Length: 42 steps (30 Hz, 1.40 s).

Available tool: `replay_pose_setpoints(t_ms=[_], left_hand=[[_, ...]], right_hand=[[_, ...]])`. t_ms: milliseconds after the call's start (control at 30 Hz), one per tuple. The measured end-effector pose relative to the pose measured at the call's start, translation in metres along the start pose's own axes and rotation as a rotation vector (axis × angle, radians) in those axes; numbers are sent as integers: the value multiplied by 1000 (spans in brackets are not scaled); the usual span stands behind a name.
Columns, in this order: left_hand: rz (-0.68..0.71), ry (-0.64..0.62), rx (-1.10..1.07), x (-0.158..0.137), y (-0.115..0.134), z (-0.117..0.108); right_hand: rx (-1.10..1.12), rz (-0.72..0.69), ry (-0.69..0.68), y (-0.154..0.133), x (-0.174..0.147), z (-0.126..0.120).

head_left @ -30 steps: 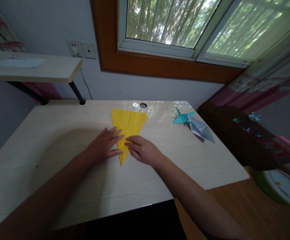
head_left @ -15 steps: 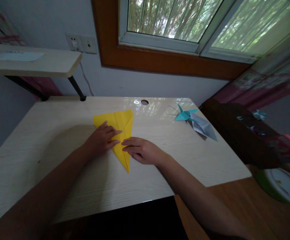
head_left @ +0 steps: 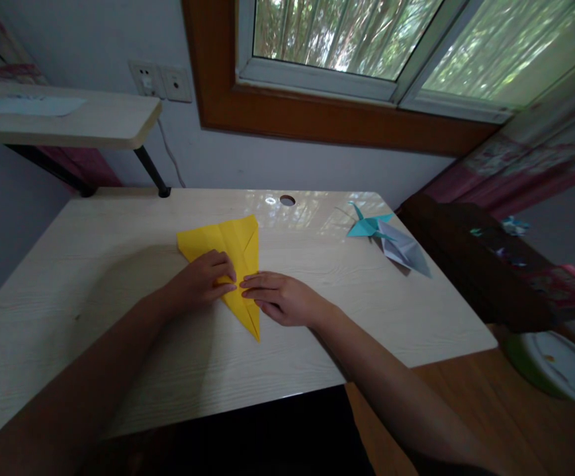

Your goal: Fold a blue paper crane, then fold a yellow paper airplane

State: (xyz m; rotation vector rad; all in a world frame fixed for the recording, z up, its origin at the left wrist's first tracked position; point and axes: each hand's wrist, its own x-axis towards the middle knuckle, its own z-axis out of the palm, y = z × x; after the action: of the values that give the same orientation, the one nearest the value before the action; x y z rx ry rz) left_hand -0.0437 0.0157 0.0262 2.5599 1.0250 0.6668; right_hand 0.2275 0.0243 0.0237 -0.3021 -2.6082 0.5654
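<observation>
A yellow sheet of folded paper (head_left: pixel 240 241) lies on the table, narrowing to a point toward me. A folded flap with a crease runs along its right side. My left hand (head_left: pixel 210 277) is on the paper's left part, its fingers curled and thumb tip close to them, pinching at the paper near its middle. From the right, my right hand (head_left: pixel 280 297) rests its stretched fingers flat across the paper's right edge. The fingertips of both hands are nearly touching. What lies under the fingers is hidden.
At the table's (head_left: pixel 311 357) back right lie a teal origami figure (head_left: pixel 369 226) and a grey-white folded paper piece (head_left: pixel 403 250). A raised shelf (head_left: pixel 118 122) stands at the back left. The tabletop has a round hole (head_left: pixel 287 200) near its back edge.
My left hand's fingers have curled in from lying spread on the paper. The paper has turned slightly, its top shifting left and its lower tip right. My right hand has hardly moved.
</observation>
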Motion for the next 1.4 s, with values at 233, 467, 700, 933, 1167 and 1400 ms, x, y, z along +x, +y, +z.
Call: replay_pose_setpoints(t_ms=[233, 467, 700, 933, 1167, 1400], left_hand=[[16, -68, -80, -1, 6, -7], [28, -58, -68, -4, 7, -10], [99, -19, -12, 1, 2, 2], [70, -59, 0, 4, 2, 7], [60, -63, -8, 5, 1, 8], [31, -78, 15, 7, 5, 7]], right_hand=[[-55, 9, 6, -1, 0, 3], [-125, -10, -36, -1, 1, 2], [-108, -16, -13, -1, 3, 2], [-35, -5, 19, 0, 4, 1], [14, -2, 6, 0, 2, 0], [-39, -37, -6, 1, -2, 2]])
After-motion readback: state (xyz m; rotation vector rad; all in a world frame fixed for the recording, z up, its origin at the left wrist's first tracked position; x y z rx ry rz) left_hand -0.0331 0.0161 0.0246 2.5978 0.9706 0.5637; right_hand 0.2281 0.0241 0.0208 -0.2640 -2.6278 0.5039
